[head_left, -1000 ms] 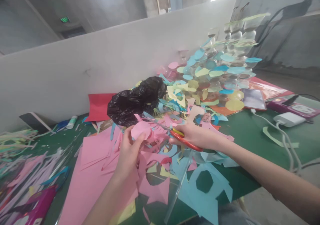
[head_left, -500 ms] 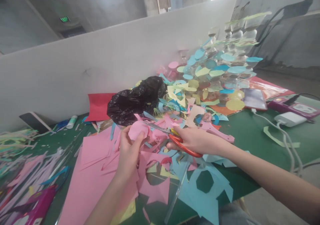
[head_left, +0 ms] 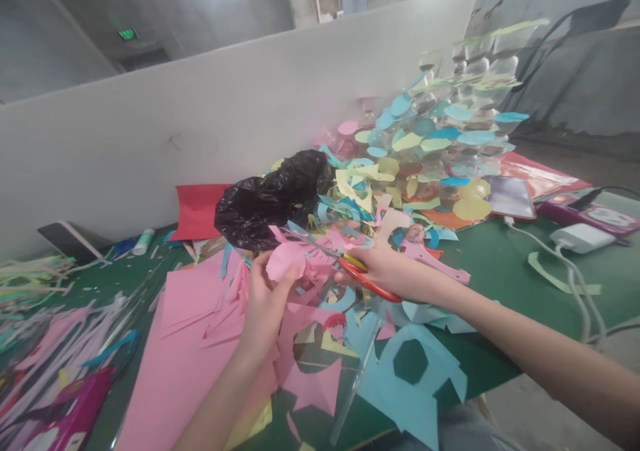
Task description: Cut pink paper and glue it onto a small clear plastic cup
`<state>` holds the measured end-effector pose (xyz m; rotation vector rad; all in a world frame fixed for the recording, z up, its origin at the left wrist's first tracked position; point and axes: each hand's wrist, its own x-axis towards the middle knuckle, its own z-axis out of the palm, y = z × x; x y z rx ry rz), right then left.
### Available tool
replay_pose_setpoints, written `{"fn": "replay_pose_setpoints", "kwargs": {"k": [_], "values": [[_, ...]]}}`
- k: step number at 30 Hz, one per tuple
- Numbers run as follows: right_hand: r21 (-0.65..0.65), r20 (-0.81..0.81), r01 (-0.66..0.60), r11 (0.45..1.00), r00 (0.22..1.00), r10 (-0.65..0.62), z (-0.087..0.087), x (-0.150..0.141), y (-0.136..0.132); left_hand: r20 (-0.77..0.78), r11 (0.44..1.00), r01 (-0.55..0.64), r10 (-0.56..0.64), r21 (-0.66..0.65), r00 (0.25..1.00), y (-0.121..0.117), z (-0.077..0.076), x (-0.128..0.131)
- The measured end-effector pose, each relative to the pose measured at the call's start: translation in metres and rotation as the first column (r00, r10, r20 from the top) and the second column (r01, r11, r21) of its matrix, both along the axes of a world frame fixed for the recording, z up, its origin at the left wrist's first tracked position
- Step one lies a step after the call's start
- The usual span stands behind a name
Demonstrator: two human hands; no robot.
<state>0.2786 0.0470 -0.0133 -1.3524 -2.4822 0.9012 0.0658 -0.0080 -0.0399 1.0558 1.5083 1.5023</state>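
As our left hand (head_left: 265,297) pinches a rounded pink paper piece (head_left: 286,261) between thumb and fingers, our right hand (head_left: 387,274) is closed around the red and yellow handles of the scissors (head_left: 370,283). Their blades reach left toward the paper piece, over pink scraps; we cannot tell whether they touch it or how far they are parted.

Below our left hand and to its left, large pink sheets (head_left: 185,344) overlap on the green tabletop (head_left: 493,257). Just beyond both hands we see a crumpled black plastic bag (head_left: 270,204), with a red sheet (head_left: 200,211) to its left. Nearer us lie a blue sheet (head_left: 423,404) with an angular hole cut through it and, beside it, a narrow clear strip (head_left: 354,387).

Mixed yellow, blue and pink cuttings (head_left: 355,187) spread past the bag toward clear stacked cups (head_left: 503,71), among which rounded coloured papers sit. To the right of these we have a phone (head_left: 511,197), a purple power strip (head_left: 595,212) and a white charger (head_left: 583,237) with its cable.

Over on our left, thin pale strips (head_left: 65,347) lie beside a magenta object (head_left: 83,404), which the picture's edge cuts off.
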Motion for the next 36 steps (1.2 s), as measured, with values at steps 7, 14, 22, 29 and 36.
{"fn": "replay_pose_setpoints", "kwargs": {"k": [7, 14, 22, 29, 36], "values": [[-0.058, 0.006, -0.103, 0.993, 0.995, 0.104, -0.003, 0.008, -0.003, 0.077, 0.999, -0.018, 0.014, 0.051, 0.997, 0.002, 0.000, -0.002], [-0.054, 0.015, -0.101, 0.993, 0.995, 0.102, -0.006, 0.002, -0.002, 0.008, 1.000, -0.007, 0.007, 0.013, 1.000, 0.001, -0.003, -0.002], [0.052, 0.095, -0.048, 0.998, 0.995, 0.043, -0.002, -0.007, -0.008, 0.002, 0.999, -0.023, 0.023, -0.025, 1.000, 0.002, 0.001, -0.001], [0.092, 0.034, -0.068, 0.993, 0.997, 0.065, -0.003, -0.009, -0.008, 0.015, 1.000, -0.029, 0.029, -0.009, 0.999, -0.001, 0.006, 0.003], [0.109, 0.017, -0.077, 0.991, 0.997, 0.075, -0.005, -0.009, -0.006, 0.003, 0.999, -0.047, 0.047, -0.024, 0.999, 0.000, 0.006, 0.004]]}}
